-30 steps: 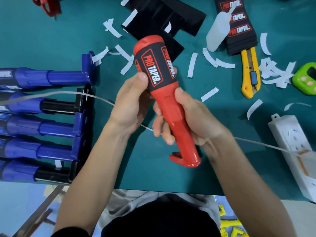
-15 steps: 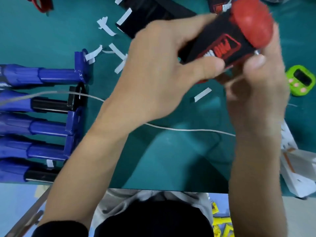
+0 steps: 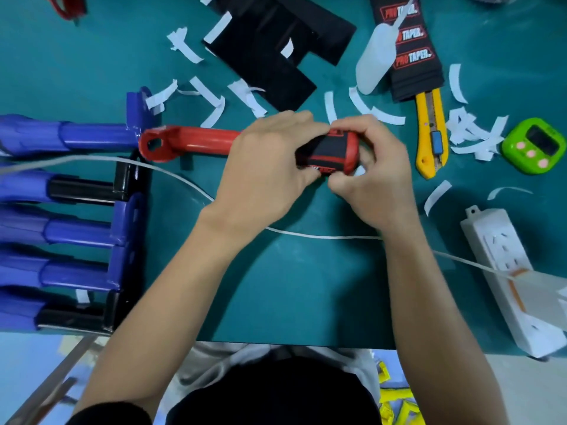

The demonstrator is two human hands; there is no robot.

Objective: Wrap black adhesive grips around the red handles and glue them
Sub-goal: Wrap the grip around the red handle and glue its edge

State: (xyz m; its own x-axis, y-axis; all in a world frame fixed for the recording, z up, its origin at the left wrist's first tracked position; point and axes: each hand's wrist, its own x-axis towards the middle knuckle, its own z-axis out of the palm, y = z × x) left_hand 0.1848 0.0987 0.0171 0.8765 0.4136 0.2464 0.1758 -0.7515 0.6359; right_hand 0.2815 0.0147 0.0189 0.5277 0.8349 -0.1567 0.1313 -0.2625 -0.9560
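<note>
A: Hands, quick

B: Left hand (image 3: pixel 267 167) is curled over the black grip (image 3: pixel 325 151) from the near side, with its fingers wrapped across the top. Right hand (image 3: pixel 374 176) has its fingers bent round the capped end and pinches at the grip's lower edge. Both have hold of it, neither is open

A: Where's the handle?

B: The red handle (image 3: pixel 196 142) is horizontal over the green mat (image 3: pixel 291 286), and the grip is wrapped on its right end. The looped end points left, just beside the flange of the top blue handle (image 3: pixel 92 136). Can't tell if it rests on the mat or is held just above it

A: Rest?

B: A white cable (image 3: pixel 306 236) runs under both wrists. A glue bottle (image 3: pixel 376 59) lies tilted against a stack of printed grips (image 3: pixel 412 47), with a yellow utility knife (image 3: pixel 431 136) below that stack. Black sheets (image 3: pixel 276 47) are at top centre and white backing strips (image 3: pixel 469 130) are scattered around. A green timer (image 3: pixel 535 145) is far right, with a power strip (image 3: pixel 506 271) nearer
</note>
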